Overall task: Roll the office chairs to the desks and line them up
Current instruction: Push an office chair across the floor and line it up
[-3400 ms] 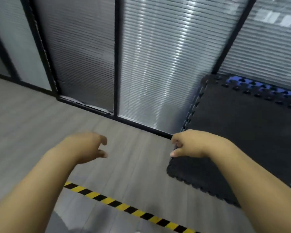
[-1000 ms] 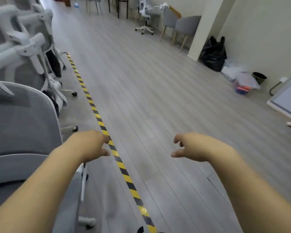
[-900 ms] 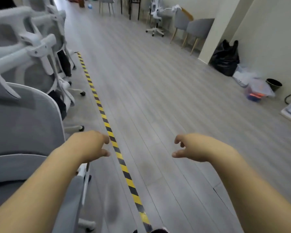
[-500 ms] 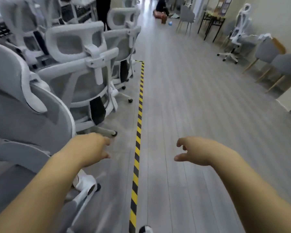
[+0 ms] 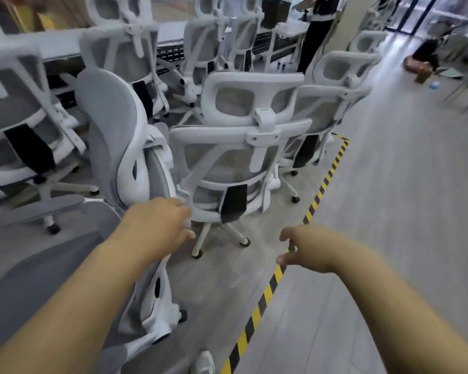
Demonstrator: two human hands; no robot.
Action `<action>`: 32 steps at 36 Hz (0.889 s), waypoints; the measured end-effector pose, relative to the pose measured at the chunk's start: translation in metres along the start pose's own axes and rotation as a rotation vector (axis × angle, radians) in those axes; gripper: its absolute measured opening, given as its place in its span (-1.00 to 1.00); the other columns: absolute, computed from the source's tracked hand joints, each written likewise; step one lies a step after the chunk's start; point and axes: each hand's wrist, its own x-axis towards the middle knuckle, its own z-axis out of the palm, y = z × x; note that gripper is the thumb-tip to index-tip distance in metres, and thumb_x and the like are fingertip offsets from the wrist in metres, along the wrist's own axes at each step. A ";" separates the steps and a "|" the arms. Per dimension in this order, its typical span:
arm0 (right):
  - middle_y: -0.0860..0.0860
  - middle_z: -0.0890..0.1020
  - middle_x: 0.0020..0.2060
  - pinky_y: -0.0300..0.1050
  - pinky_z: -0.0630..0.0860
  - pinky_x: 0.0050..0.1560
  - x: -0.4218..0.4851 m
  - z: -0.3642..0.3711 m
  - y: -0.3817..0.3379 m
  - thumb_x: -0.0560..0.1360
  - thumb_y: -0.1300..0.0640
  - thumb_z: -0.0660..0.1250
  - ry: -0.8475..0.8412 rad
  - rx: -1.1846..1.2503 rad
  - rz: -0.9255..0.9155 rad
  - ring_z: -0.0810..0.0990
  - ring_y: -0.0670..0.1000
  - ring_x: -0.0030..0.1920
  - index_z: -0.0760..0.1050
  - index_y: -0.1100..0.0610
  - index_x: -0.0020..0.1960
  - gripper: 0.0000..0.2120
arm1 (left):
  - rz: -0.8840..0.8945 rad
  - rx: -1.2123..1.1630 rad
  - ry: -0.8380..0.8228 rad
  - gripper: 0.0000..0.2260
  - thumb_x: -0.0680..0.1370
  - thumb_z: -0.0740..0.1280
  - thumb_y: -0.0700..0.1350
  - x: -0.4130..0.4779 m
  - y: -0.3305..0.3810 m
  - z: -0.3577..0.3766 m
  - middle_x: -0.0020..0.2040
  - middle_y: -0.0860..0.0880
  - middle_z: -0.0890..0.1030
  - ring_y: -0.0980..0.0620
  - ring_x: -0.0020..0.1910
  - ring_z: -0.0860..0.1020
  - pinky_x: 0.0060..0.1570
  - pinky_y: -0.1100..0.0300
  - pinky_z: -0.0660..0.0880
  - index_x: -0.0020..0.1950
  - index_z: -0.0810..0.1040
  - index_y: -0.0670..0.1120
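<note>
Several white-and-grey office chairs crowd the left and middle. The nearest chair (image 5: 111, 136) stands sideways at my left, its grey seat (image 5: 38, 265) under my left forearm. A second chair (image 5: 243, 147) faces away just ahead, and a third chair (image 5: 333, 103) stands behind it to the right. My left hand (image 5: 160, 228) hovers with loosely curled fingers beside the nearest chair's backrest, holding nothing. My right hand (image 5: 305, 247) hangs in the air over the floor, fingers loosely curled, empty. White desks (image 5: 65, 47) run along the back left behind the chairs.
A yellow-and-black floor tape (image 5: 316, 195) runs diagonally, with grey plank floor (image 5: 389, 211) to its right. A person in dark trousers (image 5: 314, 31) stands at the back by a pillar (image 5: 357, 20). A box (image 5: 419, 68) and another seated person (image 5: 427, 49) are far right.
My view has swung left from the open corridor to the cluster of chairs. Both hands stay raised in front of me, empty, and the chairs now sit closer.
</note>
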 end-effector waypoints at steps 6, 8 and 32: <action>-0.01 0.47 0.30 0.01 0.45 0.20 0.053 -0.040 -0.006 0.47 -0.27 0.25 -0.004 -0.057 -0.112 0.46 0.06 0.24 0.27 -0.05 0.41 -0.42 | -0.146 -0.063 0.035 -0.67 0.54 0.23 0.14 0.042 -0.008 -0.007 0.13 -0.01 0.43 -0.06 0.13 0.42 -0.11 0.04 0.45 0.17 0.43 -0.04; -0.02 0.45 0.32 -0.03 0.44 0.19 0.068 -0.052 -0.007 0.48 -0.26 0.25 -0.002 -0.064 -0.146 0.46 0.05 0.26 0.25 -0.05 0.42 -0.42 | -0.207 -0.104 0.026 -0.67 0.53 0.26 0.12 0.053 -0.010 -0.008 0.13 -0.05 0.42 -0.08 0.15 0.41 -0.02 0.02 0.45 0.17 0.43 -0.06; -0.04 0.54 0.01 -0.08 0.41 -0.11 0.237 -0.158 -0.102 0.49 -0.15 0.27 0.160 -0.350 -0.813 0.45 0.01 -0.05 0.43 0.01 0.16 -0.67 | -0.870 -0.364 0.154 -0.52 0.50 0.28 -0.07 0.087 -0.007 0.007 0.05 -0.04 0.51 -0.11 0.02 0.50 -0.13 0.15 0.41 0.41 0.27 0.02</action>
